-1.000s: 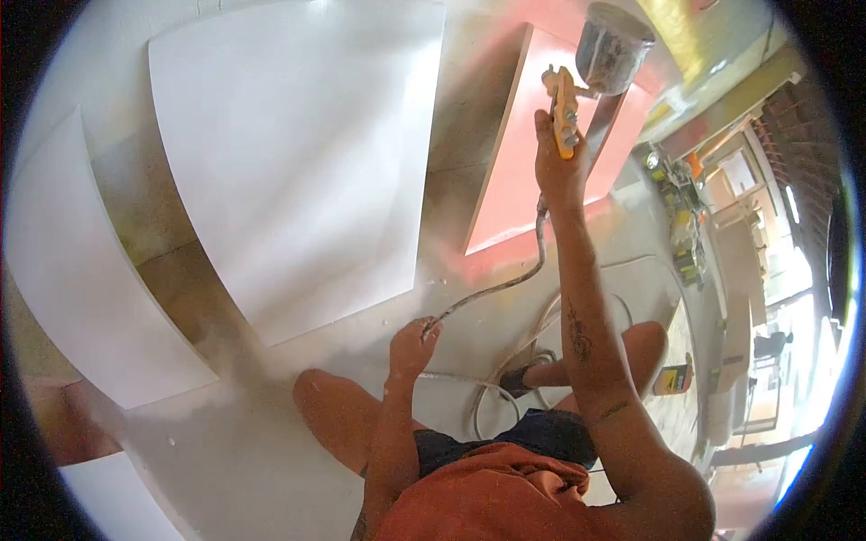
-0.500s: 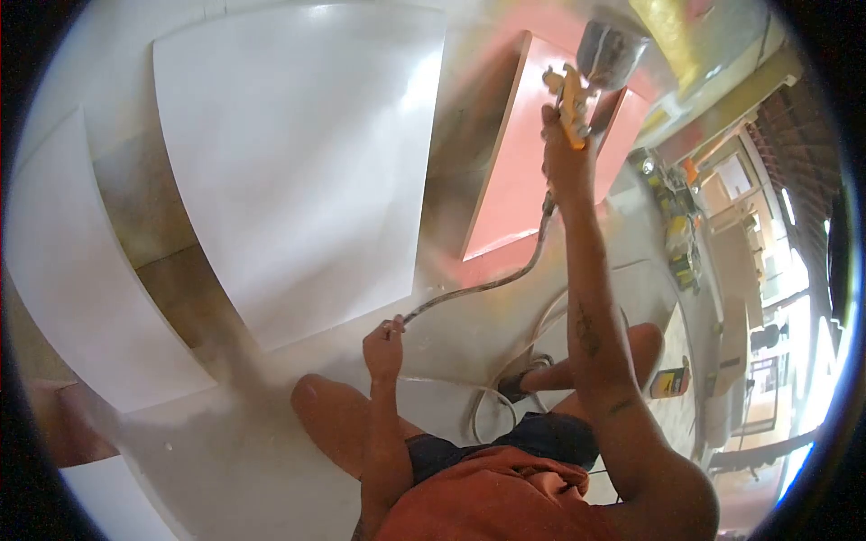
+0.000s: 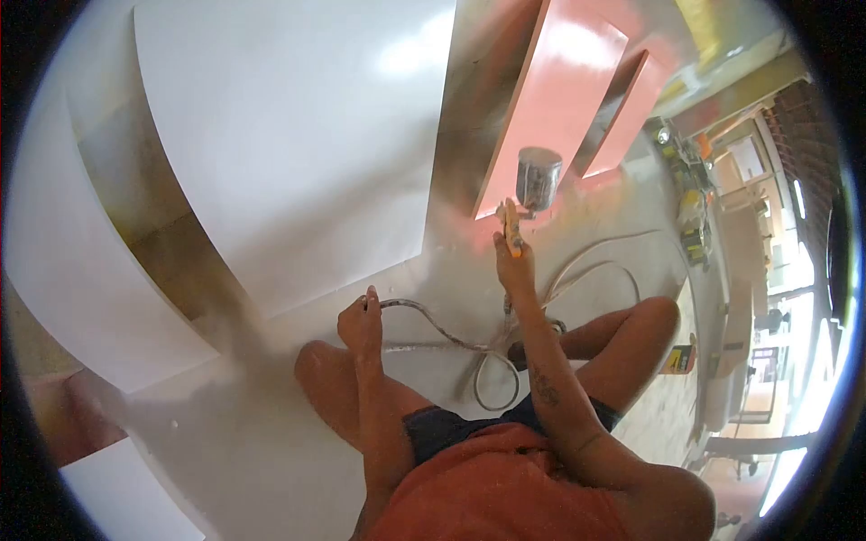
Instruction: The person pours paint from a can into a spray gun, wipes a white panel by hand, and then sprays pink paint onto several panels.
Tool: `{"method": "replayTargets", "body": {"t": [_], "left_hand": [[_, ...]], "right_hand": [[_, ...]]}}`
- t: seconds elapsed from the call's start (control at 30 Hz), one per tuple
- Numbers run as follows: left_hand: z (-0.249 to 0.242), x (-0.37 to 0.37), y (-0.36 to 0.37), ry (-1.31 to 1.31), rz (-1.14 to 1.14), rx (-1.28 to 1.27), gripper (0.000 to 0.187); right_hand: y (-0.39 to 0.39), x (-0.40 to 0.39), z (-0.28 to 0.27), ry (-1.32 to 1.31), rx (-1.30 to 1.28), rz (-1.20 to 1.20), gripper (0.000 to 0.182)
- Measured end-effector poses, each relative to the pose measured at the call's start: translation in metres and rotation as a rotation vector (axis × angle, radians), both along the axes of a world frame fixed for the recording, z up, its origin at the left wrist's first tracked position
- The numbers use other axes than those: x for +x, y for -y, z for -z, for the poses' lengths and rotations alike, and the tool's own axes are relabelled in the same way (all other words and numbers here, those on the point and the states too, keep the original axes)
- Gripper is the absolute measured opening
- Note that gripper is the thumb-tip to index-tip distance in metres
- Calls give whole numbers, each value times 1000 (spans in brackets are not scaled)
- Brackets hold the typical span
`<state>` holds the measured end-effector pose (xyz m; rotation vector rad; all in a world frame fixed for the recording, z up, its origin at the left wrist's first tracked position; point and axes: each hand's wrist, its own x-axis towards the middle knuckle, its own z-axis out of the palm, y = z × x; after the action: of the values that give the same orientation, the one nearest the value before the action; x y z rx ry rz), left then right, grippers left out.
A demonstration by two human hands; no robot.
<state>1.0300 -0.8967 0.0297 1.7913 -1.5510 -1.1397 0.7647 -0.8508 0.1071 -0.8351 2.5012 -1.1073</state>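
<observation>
My right hand is closed round the handle of a spray gun, which has an orange-yellow body and a metal paint cup on top. The gun is held in front of the lower end of a pink panel. In my left hand, the fingers are wrapped round the air hose, which sags across toward the gun. Just beyond that hand lies a large glossy white panel. Whether any spray leaves the nozzle cannot be made out.
A second white panel lies at the left, with the corner of another below it. A smaller pink panel is at the right. Hose loops lie on the floor by my legs. A can stands beyond my right knee.
My right hand has drawn the spray gun back toward my body and to the left, off the upper pink panel. My left hand has moved slightly left and up, still on the hose.
</observation>
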Motion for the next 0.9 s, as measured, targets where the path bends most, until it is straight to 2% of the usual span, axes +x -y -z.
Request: {"method": "replayTargets", "body": {"t": [0.13,0.17,0.23,0.37,0.47,0.53,0.57,0.63,0.7,0.8,0.9], "left_hand": [[10,1,-1,-5,36,-38,50],[13,2,0,28,65,-53,51],[12,2,1,41,76,-70,51],[14,0,0,40,25,-45,51],[12,5,-1,16,-31,-24,51],[12,5,-2,-4,-54,-25,48],[11,6,-2,-19,-76,-19,45],[22,9,1,29,-42,-20,45],[29,10,2,70,-8,-22,46],[31,8,3,82,32,-97,49],[24,-2,2,127,50,-23,50]], "right_hand": [[-32,20,28,97,163,124,34],[-40,23,35,100,165,125,34],[-53,21,59,300,43,85,27],[-60,20,81,280,26,110,33],[-50,23,72,286,60,125,34],[-42,20,72,119,29,106,34],[-34,18,64,117,31,104,34],[-10,15,31,-17,-146,74,35],[12,6,2,-112,-168,24,34],[47,-16,-33,-123,-260,-34,33],[77,-18,-83,-169,-389,-66,31]]}}
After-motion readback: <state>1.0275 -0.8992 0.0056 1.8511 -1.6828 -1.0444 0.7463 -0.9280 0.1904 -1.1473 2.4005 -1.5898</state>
